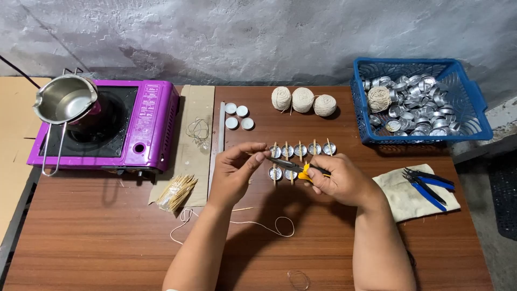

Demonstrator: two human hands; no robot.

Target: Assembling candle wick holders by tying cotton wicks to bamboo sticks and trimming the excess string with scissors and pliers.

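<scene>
Three twine balls (302,99) on the table (a fourth in the basket (474,105)) — four white candles (239,117).

- Rough grey plastered wall (258,32) behind, mottled with darker stains.
- Reddish-brown wood-grain table (97,237) filling most of the view.
- Plain tan board (13,140) lying at far left, beside the table's edge.
- Grey concrete floor (493,215) at right, dim.
- Soft, even light, faint shadows on the tabletop.

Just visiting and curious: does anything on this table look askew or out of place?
Only small things: loose string trails in loops across the table, and the steel pot sits tilted, off-centre on the purple stove. Nothing looks spilled or broken.
</scene>
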